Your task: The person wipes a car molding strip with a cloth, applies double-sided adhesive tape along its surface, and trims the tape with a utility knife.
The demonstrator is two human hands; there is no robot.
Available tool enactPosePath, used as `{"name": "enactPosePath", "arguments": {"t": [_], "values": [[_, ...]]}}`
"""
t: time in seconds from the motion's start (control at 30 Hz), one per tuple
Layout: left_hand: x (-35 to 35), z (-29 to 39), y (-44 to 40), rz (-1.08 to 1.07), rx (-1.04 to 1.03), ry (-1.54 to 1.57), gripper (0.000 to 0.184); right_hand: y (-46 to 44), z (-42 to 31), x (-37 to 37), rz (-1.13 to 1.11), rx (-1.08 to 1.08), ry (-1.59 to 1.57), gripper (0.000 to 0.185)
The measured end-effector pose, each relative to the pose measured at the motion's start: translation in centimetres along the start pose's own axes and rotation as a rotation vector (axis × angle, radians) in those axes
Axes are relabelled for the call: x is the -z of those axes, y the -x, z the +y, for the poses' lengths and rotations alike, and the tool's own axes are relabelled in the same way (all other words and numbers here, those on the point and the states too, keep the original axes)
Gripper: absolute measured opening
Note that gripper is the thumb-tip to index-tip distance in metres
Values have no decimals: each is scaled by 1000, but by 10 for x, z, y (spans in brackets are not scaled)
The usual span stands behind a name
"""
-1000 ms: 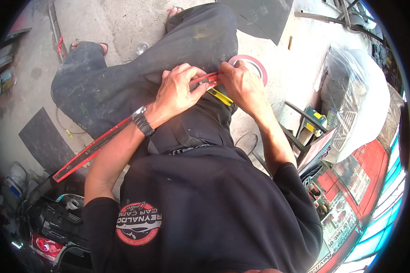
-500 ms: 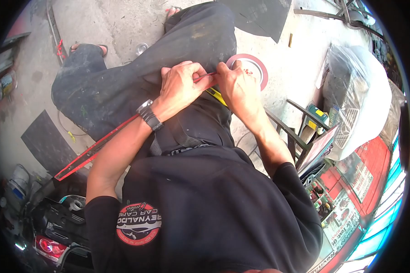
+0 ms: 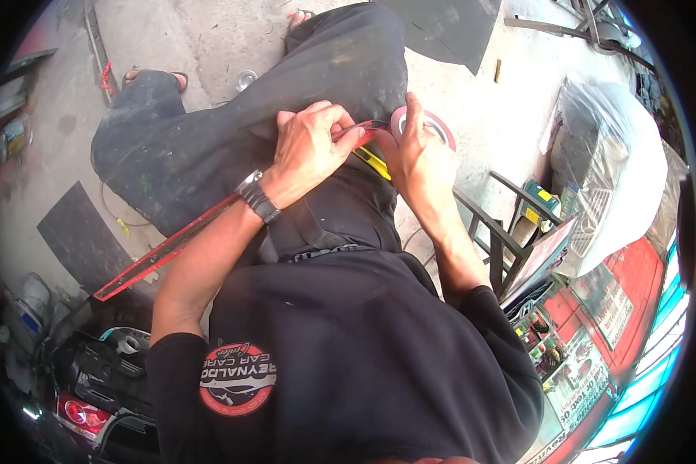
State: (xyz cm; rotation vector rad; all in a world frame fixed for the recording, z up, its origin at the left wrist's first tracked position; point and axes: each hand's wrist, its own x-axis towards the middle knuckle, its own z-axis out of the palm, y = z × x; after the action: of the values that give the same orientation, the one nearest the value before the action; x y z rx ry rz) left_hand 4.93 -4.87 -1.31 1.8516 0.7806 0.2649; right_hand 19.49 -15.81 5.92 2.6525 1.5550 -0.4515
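Observation:
A long black trim strip with red edges (image 3: 166, 249) runs from the lower left, under my left forearm, up to my hands. My left hand (image 3: 311, 143), wearing a watch, pinches its upper end between thumb and fingers. My right hand (image 3: 423, 158) is around a roll of red tape (image 3: 442, 128), its index finger stretched up across the roll; its other fingers are mostly hidden. Red tape shows along the strip between the hands. A yellow utility knife (image 3: 373, 162) lies on my lap just below the strip, partly hidden by my right hand.
A black flat sheet (image 3: 85, 236) lies on the concrete at left, another (image 3: 452, 31) at the top. To the right stand a dark metal frame (image 3: 491, 220) and a plastic-wrapped white part (image 3: 619, 170). A car tail light (image 3: 81, 414) is at lower left.
My right hand has shifted slightly right and lifted its index finger, moving off the strip's end. The tape roll has tilted and moved with it. My left hand keeps its pinch.

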Motion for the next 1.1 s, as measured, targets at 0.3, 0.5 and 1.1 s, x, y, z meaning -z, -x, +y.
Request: {"name": "enactPosePath", "arguments": {"t": [0.3,0.5,1.1], "values": [[-2,-3,0,-20,20,107,24,-6,-2,-9,68,-36,129,39],[9,9,-8,-187,191,173,27,-8,-6,-10,38,-49,52,31],[9,1,-21,-212,239,244,41,56,1,-40,23,246,-39,23]]}}
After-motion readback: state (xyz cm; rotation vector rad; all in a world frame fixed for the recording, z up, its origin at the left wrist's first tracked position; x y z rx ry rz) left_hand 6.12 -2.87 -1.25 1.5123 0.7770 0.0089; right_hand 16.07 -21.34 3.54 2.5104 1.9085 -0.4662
